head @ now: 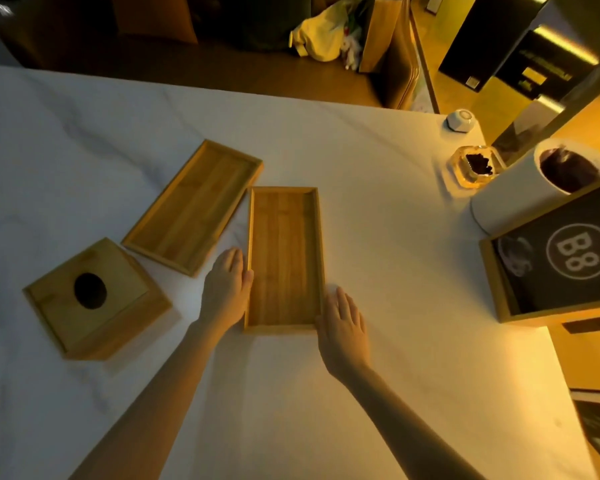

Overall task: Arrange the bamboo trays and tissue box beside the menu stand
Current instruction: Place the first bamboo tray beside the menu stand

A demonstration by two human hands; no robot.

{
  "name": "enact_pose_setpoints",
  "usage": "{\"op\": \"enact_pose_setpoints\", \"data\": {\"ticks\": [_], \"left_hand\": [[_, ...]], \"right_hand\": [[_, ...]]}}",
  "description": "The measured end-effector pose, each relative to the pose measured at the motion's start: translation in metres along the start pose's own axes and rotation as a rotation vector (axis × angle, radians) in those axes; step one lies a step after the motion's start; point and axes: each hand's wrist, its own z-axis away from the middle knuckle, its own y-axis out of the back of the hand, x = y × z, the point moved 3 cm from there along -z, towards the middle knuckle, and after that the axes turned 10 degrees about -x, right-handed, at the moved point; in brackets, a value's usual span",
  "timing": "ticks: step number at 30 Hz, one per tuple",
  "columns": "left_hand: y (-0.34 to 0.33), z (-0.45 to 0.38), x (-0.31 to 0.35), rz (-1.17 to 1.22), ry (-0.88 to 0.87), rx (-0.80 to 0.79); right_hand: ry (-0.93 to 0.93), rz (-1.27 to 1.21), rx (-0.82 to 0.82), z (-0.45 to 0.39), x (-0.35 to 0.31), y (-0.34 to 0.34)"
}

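The near bamboo tray (284, 259) lies flat at the table's centre, with the left hand (226, 292) and right hand (342, 323) pressed open-palmed against its long sides, fingers extended and gripping nothing. The second tray (193, 206) lies angled just to its left, and the tissue box (96, 299) further left and nearer. Uneven side pressure would likely skew the tray as it slides; open tablecloth (388, 220) separates it from the menu stand (555, 265) at the right edge, where a white cylinder (520, 195) and glass dish (475, 166) crowd the far corner.

Bamboo trays (284, 258) (193, 206) and tissue box (96, 299): honey-brown, straight grain. Table (395, 375): white. Menu stand (561, 261): black panel, white circled "B8", light wood frame. Cylinder (520, 192): white.
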Motion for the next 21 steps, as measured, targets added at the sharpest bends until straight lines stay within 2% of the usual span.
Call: {"op": "enact_pose_setpoints", "data": {"ticks": [6, 10, 17, 21], "left_hand": [[-0.015, 0.004, 0.009, 0.169, 0.105, -0.032], [-0.013, 0.004, 0.011, 0.198, 0.114, -0.060], [0.009, 0.006, 0.020, 0.435, 0.134, -0.173], [0.029, 0.013, 0.026, 0.497, 0.094, -0.181]], "right_hand": [[-0.031, -0.179, 0.127, -0.007, 0.000, -0.005], [-0.022, -0.311, 0.150, -0.008, 0.000, 0.001], [-0.006, -0.611, 0.088, 0.003, -0.007, 0.027], [0.002, -0.669, 0.043, 0.014, -0.010, 0.036]]}}
